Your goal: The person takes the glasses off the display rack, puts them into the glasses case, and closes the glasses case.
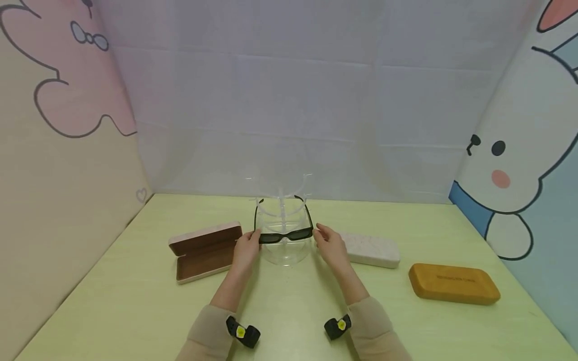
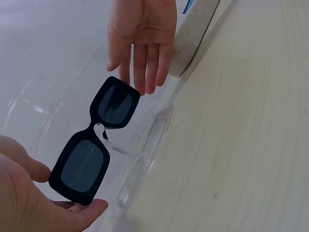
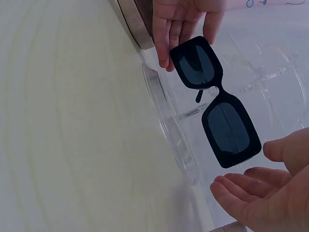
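Note:
Black sunglasses (image 1: 300,234) with dark lenses sit across the front of a clear display stand (image 1: 285,258), temples pointing back. In both wrist views their bridge rests at a clear peg of the stand. My left hand (image 1: 247,249) pinches the left outer corner of the frame between thumb and fingers, as the left wrist view shows (image 2: 38,193). At the opposite corner, my right hand (image 1: 331,245) is close, its fingers extended; in the right wrist view the thumb is beside the frame and the fingers are below it, slightly apart from it.
An open glasses case (image 1: 205,263) with a brown lining lies left of the stand. To the right are a closed pale case (image 1: 375,250) and, farther right, a closed mustard-yellow case (image 1: 453,284). A white curtain (image 1: 271,100) hangs behind the table (image 1: 289,311).

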A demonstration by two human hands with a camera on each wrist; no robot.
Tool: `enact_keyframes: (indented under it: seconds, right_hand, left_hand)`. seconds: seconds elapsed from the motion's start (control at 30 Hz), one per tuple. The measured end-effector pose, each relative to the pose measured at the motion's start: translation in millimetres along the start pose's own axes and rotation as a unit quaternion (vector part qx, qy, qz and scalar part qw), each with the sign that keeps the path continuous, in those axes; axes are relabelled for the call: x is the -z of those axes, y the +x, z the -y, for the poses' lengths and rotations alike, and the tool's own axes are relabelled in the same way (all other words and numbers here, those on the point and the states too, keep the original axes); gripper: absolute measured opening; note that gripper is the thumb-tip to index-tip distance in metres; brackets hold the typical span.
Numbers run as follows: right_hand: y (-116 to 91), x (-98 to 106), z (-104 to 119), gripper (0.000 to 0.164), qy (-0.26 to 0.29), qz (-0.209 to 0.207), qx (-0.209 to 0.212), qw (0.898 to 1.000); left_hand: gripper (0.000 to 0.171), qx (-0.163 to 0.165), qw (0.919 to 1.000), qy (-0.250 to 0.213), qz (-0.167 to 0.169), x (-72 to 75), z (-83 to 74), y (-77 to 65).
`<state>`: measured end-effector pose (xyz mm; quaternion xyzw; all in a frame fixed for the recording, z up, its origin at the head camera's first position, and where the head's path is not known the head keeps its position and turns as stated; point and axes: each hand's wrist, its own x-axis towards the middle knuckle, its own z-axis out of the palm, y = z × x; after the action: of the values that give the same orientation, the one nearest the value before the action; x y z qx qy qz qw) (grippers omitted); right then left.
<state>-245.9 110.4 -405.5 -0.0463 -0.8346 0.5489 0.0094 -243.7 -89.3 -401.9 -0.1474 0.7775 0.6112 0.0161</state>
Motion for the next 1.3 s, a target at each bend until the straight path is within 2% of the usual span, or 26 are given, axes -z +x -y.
enact_keyframes:
  seconds: [0.23, 0.57, 0.73, 0.93, 1.3]
  right_hand:
    - [2, -1, 0, 0.041, 0.045, -0.001, -0.003, 0.999]
    - [1, 3, 4, 0.031, 0.091, -0.016, -0.013, 0.996]
    - [-1, 7, 4, 0.029, 0.106, -0.025, -0.021, 0.994]
    - [-1, 14, 3, 0.026, 0.131, -0.028, -0.036, 0.990]
    - [-11, 38, 6, 0.032, 0.169, 0.012, -0.028, 0.985]
  left_hand:
    - [0.045, 0.003, 0.9983, -0.058, 0.004, -0.9, 1.2, 0.8]
    - [0.044, 0.007, 0.9957, -0.093, 0.001, 5.2, -1.7, -1.9]
    - [0.036, 0.016, 0.9951, -0.097, 0.003, 8.2, -4.7, -3.6]
    - [0.031, 0.007, 0.9937, -0.109, 0.027, 12.3, -9.2, -7.8]
    - [0.038, -0.003, 0.9885, -0.121, 0.091, 17.6, -14.7, -19.1]
